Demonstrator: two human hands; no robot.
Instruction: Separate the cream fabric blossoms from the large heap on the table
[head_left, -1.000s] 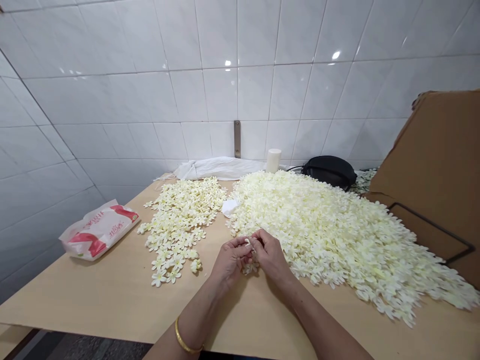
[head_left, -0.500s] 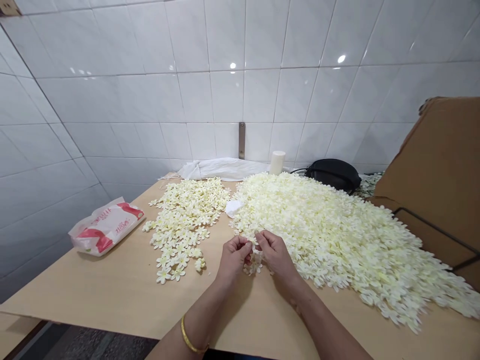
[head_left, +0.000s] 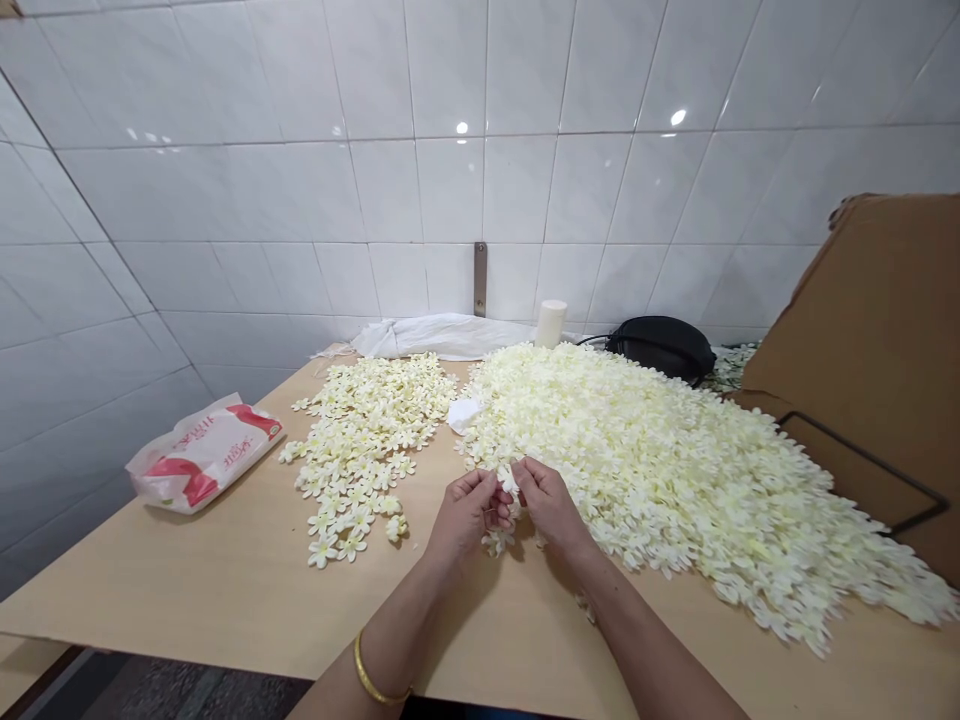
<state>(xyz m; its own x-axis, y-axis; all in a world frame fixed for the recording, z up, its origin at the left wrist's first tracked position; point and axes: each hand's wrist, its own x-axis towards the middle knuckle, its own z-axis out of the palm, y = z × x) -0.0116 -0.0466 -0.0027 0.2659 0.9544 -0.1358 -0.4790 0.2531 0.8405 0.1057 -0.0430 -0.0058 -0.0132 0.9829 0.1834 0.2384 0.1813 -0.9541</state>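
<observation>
Both hands meet over the table, at the left edge of a large heap of white-yellow artificial flowers (head_left: 675,460). A small white artificial flower (head_left: 508,482) shows between the fingertips. My left hand (head_left: 466,512) is closed in a pinch on its left side and wears a gold bangle at the wrist. My right hand (head_left: 553,505) pinches it from the right with thumb and forefinger. Some loose flowers (head_left: 497,542) lie just below the hands. A smaller, flatter spread of finished-looking flowers with yellow centres (head_left: 360,440) lies to the left.
A red and white tissue pack (head_left: 206,452) lies at the table's left edge. A white paper scrap (head_left: 463,414) sits between the flower piles. Behind stand a white cylinder (head_left: 550,324), a white cloth (head_left: 442,337) and a black rounded object (head_left: 660,346). A cardboard box (head_left: 870,350) rises at right.
A white flower now shows more plainly between my fingertips. My hands stay in almost the same place, and the view has shifted slightly.
</observation>
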